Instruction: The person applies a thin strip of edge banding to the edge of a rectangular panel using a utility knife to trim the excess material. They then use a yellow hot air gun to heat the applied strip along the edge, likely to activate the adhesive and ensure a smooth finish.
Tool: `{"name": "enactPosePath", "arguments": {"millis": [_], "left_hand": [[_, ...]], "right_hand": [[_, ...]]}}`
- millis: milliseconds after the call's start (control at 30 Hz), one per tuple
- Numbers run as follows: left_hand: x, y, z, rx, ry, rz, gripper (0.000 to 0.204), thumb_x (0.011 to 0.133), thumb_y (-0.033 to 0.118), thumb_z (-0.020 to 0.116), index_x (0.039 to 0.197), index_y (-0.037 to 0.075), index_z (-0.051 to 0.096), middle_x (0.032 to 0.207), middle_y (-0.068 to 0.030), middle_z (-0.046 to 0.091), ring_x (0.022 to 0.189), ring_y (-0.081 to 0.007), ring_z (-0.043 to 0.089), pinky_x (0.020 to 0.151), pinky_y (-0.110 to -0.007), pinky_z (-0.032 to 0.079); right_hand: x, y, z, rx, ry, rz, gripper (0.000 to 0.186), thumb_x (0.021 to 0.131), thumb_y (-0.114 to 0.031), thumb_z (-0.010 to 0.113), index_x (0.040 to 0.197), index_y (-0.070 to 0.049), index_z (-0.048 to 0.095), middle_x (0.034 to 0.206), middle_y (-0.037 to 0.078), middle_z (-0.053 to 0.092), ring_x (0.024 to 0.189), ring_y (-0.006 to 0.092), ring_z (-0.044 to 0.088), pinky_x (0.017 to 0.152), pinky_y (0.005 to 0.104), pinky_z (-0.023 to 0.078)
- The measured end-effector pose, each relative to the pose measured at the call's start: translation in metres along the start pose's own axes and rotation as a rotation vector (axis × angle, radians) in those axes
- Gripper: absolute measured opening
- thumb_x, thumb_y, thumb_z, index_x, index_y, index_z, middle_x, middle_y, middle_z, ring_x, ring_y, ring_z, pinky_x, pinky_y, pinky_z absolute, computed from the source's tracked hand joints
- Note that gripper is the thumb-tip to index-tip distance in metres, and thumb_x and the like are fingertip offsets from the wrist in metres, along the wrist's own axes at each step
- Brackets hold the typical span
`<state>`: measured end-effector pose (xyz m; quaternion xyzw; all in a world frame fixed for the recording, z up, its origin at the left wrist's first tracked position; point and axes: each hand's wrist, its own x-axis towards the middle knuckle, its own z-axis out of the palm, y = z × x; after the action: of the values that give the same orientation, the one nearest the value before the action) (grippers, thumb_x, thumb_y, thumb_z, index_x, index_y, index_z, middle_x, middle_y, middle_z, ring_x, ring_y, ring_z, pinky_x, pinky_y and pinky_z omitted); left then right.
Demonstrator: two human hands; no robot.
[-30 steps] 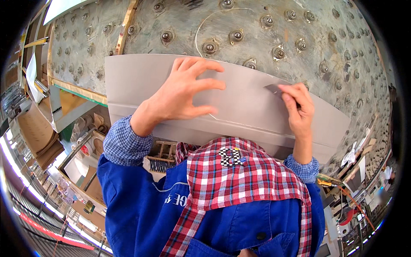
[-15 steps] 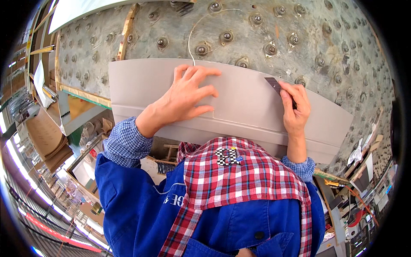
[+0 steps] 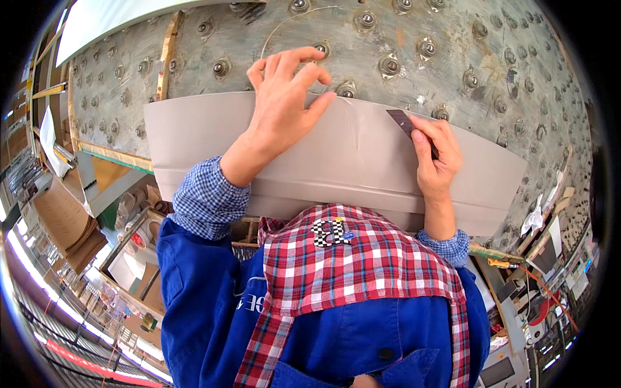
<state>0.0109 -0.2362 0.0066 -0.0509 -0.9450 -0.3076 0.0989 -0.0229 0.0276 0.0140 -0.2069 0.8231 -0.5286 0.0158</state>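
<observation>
From the left I count one long grey panel (image 3: 388, 168), lying across the table in front of the person; one left hand (image 3: 281, 107) over its far edge, fingers curled, and I cannot tell whether they pinch anything; one dark flat tool (image 3: 400, 121) with a slanted end, above the panel; and one right hand (image 3: 438, 155) gripping it between thumb and fingers.

The worn metal table (image 3: 430, 79) carries more ball rollers (image 3: 220, 68) than I can count. On it, left to right, I get one white sheet (image 3: 123, 24), one wooden strip (image 3: 169, 55) and one thin curved strand.

Beyond the table's left side I see brown cardboard (image 3: 65, 210); at the right, crumpled white paper (image 3: 533, 218). Blocking my view, the left hand covers some rollers and the checked apron (image 3: 362, 265) the panel's near edge.
</observation>
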Motion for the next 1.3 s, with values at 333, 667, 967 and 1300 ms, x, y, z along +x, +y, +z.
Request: {"name": "enactPosePath", "arguments": {"millis": [333, 667, 967, 1300], "left_hand": [[-0.022, 0.039, -0.003, -0.101, -0.326, 0.184, 0.058, 0.065, 0.024, 0.082, 0.117, 0.018, 0.059, 0.135, -0.0072, 0.046, 0.124, -0.0272, 0.043, 0.101, -0.048, 0.025], [-0.010, 0.068, 0.005, -0.111, -0.426, 0.171, 0.078, 0.053, 0.029, 0.088, 0.121, 0.016, 0.051, 0.135, -0.0145, 0.038, 0.126, -0.0317, 0.039, 0.104, -0.056, 0.021], [-0.010, 0.058, 0.011, 0.020, -0.237, 0.139, 0.068, 0.055, 0.025, 0.088, 0.110, 0.012, 0.049, 0.132, -0.0116, 0.041, 0.118, -0.0273, 0.045, 0.100, -0.051, 0.025], [-0.023, 0.059, 0.002, -0.004, -0.452, 0.118, 0.075, 0.051, 0.028, 0.089, 0.111, 0.010, 0.048, 0.131, -0.0124, 0.044, 0.120, -0.0316, 0.045, 0.099, -0.047, 0.032]], "right_hand": [[-0.004, 0.002, -0.002, 0.057, 0.089, 0.002, 0.020, 0.085, 0.003, 0.064, 0.105, 0.000, 0.070, 0.082, 0.006, 0.061, 0.067, 0.0101, 0.051, 0.059, 0.0216, 0.040], [-0.008, 0.006, -0.001, 0.162, 0.225, 0.058, 0.019, 0.090, 0.000, 0.062, 0.108, 0.001, 0.068, 0.085, 0.002, 0.056, 0.070, 0.0066, 0.048, 0.061, 0.0199, 0.039], [-0.007, 0.012, 0.020, 0.424, 0.447, 0.182, 0.019, 0.093, -0.003, 0.060, 0.110, 0.003, 0.067, 0.090, -0.001, 0.054, 0.078, 0.0056, 0.050, 0.069, 0.0197, 0.042], [-0.007, 0.041, -0.040, 0.391, 0.552, 0.342, 0.023, 0.095, -0.009, 0.059, 0.115, 0.002, 0.064, 0.106, 0.004, 0.065, 0.092, 0.0076, 0.059, 0.081, 0.0188, 0.046]]}}
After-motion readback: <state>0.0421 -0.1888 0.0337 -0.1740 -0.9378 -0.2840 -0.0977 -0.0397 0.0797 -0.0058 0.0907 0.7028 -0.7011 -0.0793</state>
